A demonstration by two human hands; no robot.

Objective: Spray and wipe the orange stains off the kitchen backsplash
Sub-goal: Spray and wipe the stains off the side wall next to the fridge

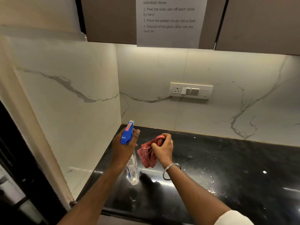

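White marble backsplash (162,75) over a black countertop (227,168), switch plate (191,91) on the wall. Left hand (124,146) is wrapped round a spray bottle (131,163) near the corner, right hand (162,147) right beside it clutching a bunched red checked cloth (148,153).

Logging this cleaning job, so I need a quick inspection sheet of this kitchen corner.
Surface: black countertop, glossy, white specks scattered.
Job's things: spray bottle and red cloth, both in hand; backsplash white marble, no orange stains seen.
Clutter: nothing seen.
Hands: left hand grips the bottle; right hand grips the cloth.
Cables: nothing seen.
Surroundings: switch panel on the backsplash; printed sheet on the cabinets above.
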